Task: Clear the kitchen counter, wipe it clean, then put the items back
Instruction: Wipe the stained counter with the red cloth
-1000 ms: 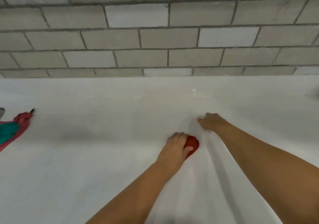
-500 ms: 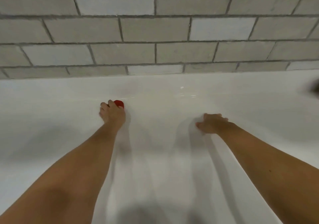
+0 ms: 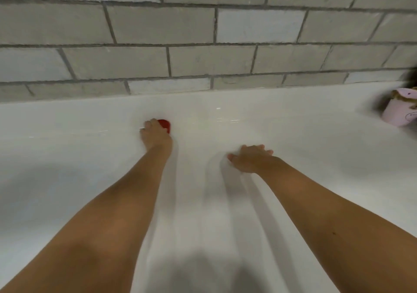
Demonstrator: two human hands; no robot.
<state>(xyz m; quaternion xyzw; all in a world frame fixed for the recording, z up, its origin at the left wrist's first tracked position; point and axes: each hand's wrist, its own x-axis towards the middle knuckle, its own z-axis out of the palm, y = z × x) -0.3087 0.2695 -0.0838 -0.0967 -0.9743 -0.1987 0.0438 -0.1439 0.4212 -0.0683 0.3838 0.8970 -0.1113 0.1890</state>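
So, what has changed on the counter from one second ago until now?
The left hand, gripping the red sponge, slid it across the counter from beside the right hand away toward the tiled wall and leftward. The right hand stayed flat on the counter. The view shifted too: a pink cup now shows at the right edge.

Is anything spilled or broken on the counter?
Nothing stands out. The white counter shows no spill or crack. The left hand grips a red pad near the tiled wall, the right hand rests on the counter, and a blurry pink cup sits at the far right edge.
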